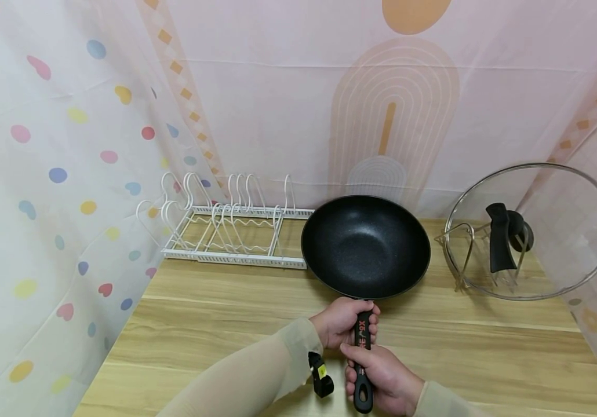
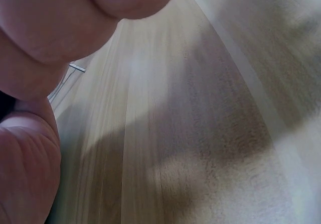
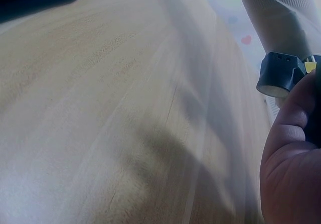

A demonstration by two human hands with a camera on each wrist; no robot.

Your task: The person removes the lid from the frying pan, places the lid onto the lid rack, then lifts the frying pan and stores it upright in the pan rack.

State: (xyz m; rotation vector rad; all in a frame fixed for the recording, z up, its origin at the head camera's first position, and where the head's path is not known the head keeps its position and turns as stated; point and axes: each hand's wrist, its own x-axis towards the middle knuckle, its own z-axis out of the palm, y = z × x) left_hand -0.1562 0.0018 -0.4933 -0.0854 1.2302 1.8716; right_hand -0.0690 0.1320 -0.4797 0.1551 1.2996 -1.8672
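A black wok [image 1: 365,246] with a long black handle [image 1: 362,362] is in the middle of the head view, its inside facing up toward the camera. My left hand [image 1: 341,324] grips the handle close to the pan, fingers wrapped round it. Nearer the handle's looped end, my right hand [image 1: 382,373] holds it too, thumb lying across the top. Curled fingers of the left hand [image 2: 55,38] fill the upper left of the left wrist view. At the right edge of the right wrist view, the right hand [image 3: 291,169] shows only in part.
A white wire rack [image 1: 236,260] with upright loops stands left of the wok, along the back. On the right, a glass lid [image 1: 564,243] with a black knob leans in a small metal stand [image 1: 465,255]. Patterned curtains [image 1: 277,104] hang behind the wooden table [image 1: 215,307].
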